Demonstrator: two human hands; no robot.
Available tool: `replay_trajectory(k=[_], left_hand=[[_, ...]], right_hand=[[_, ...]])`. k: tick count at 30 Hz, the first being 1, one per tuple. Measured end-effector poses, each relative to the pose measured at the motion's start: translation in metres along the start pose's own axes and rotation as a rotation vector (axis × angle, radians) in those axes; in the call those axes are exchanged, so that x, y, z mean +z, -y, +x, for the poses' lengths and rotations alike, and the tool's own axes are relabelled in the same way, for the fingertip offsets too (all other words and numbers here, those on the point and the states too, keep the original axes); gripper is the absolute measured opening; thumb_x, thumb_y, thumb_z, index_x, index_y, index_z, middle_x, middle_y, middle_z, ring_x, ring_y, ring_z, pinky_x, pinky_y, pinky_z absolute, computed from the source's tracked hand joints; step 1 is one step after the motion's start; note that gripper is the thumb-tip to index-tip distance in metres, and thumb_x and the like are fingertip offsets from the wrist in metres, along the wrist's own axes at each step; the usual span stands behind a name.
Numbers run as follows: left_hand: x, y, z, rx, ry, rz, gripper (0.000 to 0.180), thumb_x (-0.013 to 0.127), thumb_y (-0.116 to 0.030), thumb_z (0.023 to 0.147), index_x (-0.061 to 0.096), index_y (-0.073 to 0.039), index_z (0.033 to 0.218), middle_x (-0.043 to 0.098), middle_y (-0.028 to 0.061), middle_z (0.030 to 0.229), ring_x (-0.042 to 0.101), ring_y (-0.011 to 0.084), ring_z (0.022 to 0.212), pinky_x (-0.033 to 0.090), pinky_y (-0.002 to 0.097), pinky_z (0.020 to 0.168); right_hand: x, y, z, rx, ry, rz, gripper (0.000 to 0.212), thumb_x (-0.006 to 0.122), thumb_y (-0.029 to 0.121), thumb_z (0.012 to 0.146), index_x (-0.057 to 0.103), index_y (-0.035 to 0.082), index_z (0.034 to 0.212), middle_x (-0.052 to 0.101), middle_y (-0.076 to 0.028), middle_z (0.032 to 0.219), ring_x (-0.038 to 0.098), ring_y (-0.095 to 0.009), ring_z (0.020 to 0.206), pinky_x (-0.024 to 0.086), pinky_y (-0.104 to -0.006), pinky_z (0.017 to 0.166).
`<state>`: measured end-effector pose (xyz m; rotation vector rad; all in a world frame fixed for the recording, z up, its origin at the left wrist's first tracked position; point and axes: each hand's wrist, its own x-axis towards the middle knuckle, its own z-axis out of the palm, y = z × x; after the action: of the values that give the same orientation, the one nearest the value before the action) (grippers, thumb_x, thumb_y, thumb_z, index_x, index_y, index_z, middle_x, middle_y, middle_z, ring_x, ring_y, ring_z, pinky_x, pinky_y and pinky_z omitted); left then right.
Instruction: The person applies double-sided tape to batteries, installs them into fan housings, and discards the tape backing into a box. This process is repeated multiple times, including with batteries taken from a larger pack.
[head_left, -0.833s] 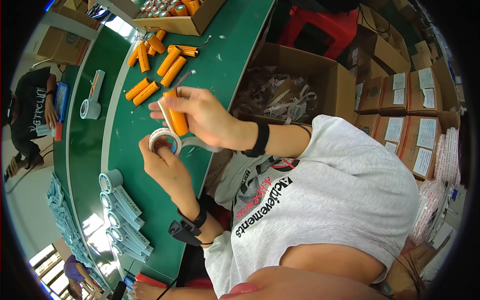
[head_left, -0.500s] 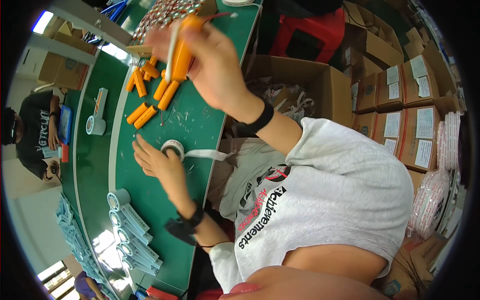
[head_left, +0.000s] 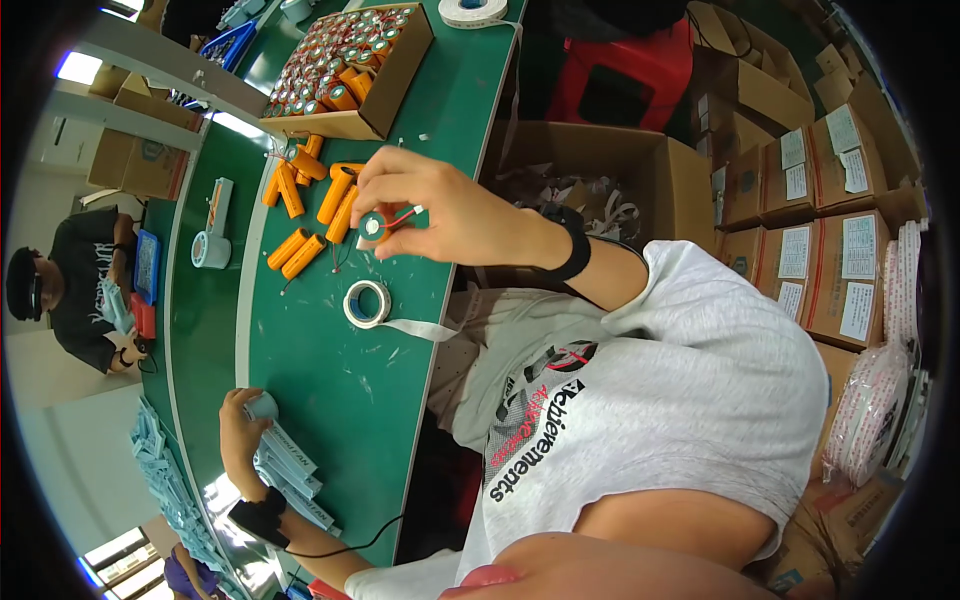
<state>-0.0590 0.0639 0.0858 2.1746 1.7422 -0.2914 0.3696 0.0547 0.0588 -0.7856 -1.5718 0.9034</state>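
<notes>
My right hand [head_left: 425, 205] is closed around an orange cylindrical battery [head_left: 373, 227], whose round end and red wires with a white plug face up between thumb and fingers. Below it on the green table stands a roll of white tape [head_left: 353, 320], its loose strip trailing to the table edge. Several more orange batteries [head_left: 289, 248] lie beyond my right hand. At the lower left my left hand [head_left: 243, 435] grips the round head of a light blue fan casing [head_left: 262, 406], at the end of a row of similar casings [head_left: 287, 462]. My fingers partly cover that head.
A cardboard box [head_left: 395, 85] full of orange batteries stands at the top of the table, near another white tape roll [head_left: 473, 10]. One light blue casing [head_left: 211, 247] lies farther off. A person [head_left: 75, 270] works across the table. An open carton [head_left: 600, 150] of scraps stands beside it.
My right hand has lowered with the battery and turned its wired end up. My left hand has moved from beside the tape roll to the blue casings and taken hold of one.
</notes>
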Motion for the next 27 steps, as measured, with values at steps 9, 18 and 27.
replay_trajectory(k=[9,18,27], left_hand=[[0.050,-0.133,-0.007,-0.184,-0.401,-0.163,0.032,0.062,-0.025,0.079,0.060,-0.002,0.101,0.053,0.0189,0.114,0.049,0.0336,0.105,0.042,0.0355,0.084],[0.076,-0.132,-0.020,0.342,-0.723,0.067,0.030,0.072,-0.013,0.067,0.060,-0.007,0.094,0.055,0.0099,0.109,0.047,0.0309,0.105,0.038,0.0446,0.089],[0.082,-0.122,-0.030,0.383,-0.720,-0.087,0.023,0.071,-0.013,0.063,0.056,-0.005,0.078,0.055,0.0036,0.097,0.049,0.0277,0.097,0.038,0.0437,0.084]], right_hand=[[0.032,-0.002,-0.004,-0.041,0.231,0.113,0.026,0.066,-0.008,0.068,0.059,0.005,0.089,0.054,-0.003,0.090,0.055,-0.013,0.079,0.048,-0.0240,0.069],[0.068,0.002,0.022,-0.366,0.363,0.106,0.022,0.066,-0.006,0.069,0.058,0.004,0.087,0.053,-0.005,0.083,0.054,-0.017,0.073,0.047,-0.0247,0.062],[0.090,-0.006,0.000,-0.866,0.649,-0.278,0.020,0.066,-0.005,0.069,0.059,0.001,0.086,0.055,-0.009,0.087,0.055,-0.023,0.072,0.049,-0.0290,0.060]])
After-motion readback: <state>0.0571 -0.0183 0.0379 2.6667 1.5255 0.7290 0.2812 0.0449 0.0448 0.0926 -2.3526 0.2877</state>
